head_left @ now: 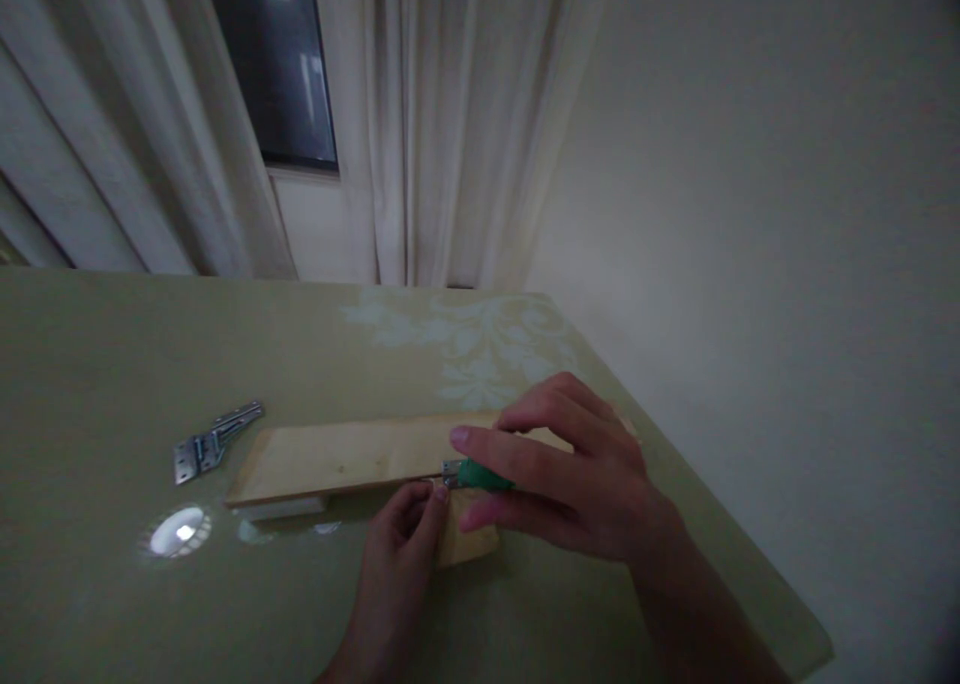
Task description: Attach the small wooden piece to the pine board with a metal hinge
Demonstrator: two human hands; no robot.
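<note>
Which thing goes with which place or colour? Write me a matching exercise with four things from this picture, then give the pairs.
Column one:
1. Green handle
2. Metal hinges
3. Long board
4. Dark window

Column two:
A. Between the curtains
B. Pale wood colour
C. In the right hand
D. On the table, off the board's left end

Pairs: 1-C, 2-D, 3-B, 4-A

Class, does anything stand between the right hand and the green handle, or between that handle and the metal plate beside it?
Nothing visible does. The right hand holds the green handle, whose end is close by the metal plate. The left hand is beside the plate, not between them.
</note>
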